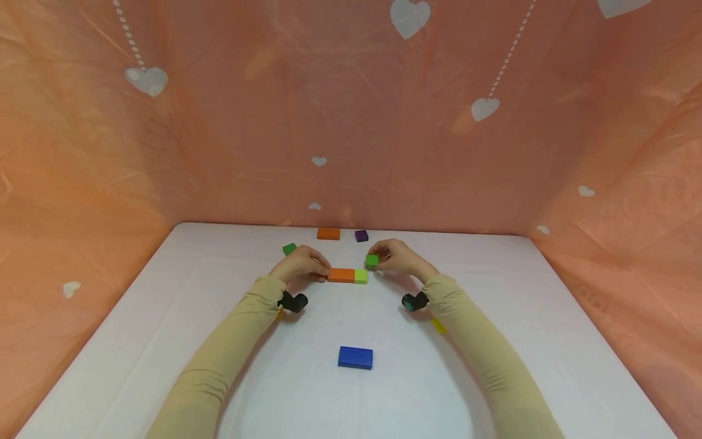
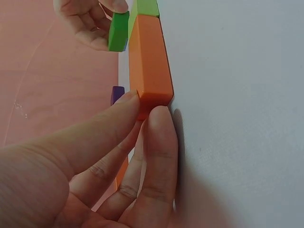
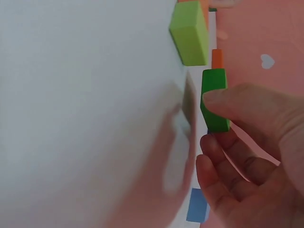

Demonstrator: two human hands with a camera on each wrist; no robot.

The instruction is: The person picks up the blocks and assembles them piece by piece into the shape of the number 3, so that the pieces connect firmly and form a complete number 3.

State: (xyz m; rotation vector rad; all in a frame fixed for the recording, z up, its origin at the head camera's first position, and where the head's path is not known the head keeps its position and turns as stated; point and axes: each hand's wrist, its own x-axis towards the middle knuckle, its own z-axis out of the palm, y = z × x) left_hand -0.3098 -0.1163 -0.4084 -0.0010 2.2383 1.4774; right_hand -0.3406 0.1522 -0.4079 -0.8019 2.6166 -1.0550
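An orange block [image 1: 341,275] lies on the white table with a light green block [image 1: 360,277] touching its right end. At the orange block's left end is my left hand [image 1: 303,263], its thumb and a finger pinching that end [image 2: 154,97]. My right hand [image 1: 403,258] holds a darker green block [image 1: 372,262] between thumb and fingers, just behind and right of the light green one. In the right wrist view this green block [image 3: 214,107] is apart from the light green block [image 3: 190,35], and a shadow falls on the table below.
Toward the back edge lie another orange block [image 1: 328,234] and a purple block [image 1: 361,236]. A green block [image 1: 289,249] sits behind my left hand. Nearer is a blue block [image 1: 355,358]. Yellow pieces [image 1: 439,326] show partly beside both forearms. A light blue block [image 3: 197,205] appears near my right fingers.
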